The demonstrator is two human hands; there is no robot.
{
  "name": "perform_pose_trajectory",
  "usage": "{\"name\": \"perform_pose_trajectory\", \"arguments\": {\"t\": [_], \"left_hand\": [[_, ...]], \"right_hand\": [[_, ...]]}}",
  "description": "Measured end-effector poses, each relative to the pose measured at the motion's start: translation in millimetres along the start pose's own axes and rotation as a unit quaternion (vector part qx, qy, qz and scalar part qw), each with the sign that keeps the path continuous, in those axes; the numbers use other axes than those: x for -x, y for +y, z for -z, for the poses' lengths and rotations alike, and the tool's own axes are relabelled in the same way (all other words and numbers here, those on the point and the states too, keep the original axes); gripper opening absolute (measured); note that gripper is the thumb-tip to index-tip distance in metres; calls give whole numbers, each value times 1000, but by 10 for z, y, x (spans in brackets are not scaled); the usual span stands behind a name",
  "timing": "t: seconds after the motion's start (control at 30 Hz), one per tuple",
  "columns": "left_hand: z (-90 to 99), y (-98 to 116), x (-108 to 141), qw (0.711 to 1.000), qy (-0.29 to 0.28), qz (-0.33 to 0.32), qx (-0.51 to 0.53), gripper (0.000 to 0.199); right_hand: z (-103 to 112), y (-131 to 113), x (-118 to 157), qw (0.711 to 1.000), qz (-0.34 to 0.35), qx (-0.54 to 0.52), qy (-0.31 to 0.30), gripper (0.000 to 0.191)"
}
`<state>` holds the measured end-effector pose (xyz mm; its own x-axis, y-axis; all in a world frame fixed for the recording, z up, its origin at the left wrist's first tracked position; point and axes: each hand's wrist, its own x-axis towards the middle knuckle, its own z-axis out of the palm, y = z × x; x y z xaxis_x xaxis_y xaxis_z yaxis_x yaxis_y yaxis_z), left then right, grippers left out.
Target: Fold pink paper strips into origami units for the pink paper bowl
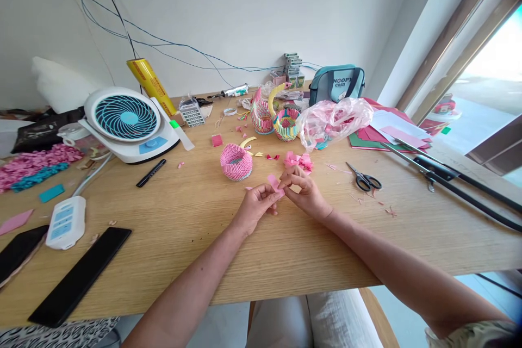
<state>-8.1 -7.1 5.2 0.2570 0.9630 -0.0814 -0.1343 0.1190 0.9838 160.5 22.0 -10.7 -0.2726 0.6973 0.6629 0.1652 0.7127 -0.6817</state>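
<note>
Forearms (207, 274) over table (293, 253); pink basket (235, 164) beyond left hand (258, 204), scissors (361, 176) rightward.

Bright, soft daylight from the window (489, 70) to the right of the wooden table (175, 217), washed-out glare in the glass, faint diffuse shadows across the tabletop, wide-angle stretching toward the edges, darkened corners beyond the table's right end.
</note>
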Motion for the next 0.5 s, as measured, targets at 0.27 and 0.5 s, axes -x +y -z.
{"name": "perform_pose_trajectory", "arguments": {"t": [0.27, 0.5], "left_hand": [[55, -25, -47, 993, 103, -53, -22, 21], [93, 34, -53, 983, 154, -91, -40, 17]], "right_hand": [[243, 91, -101, 997, -31, 65, 33, 14], [398, 88, -103, 980, -197, 10, 27, 29]]}}
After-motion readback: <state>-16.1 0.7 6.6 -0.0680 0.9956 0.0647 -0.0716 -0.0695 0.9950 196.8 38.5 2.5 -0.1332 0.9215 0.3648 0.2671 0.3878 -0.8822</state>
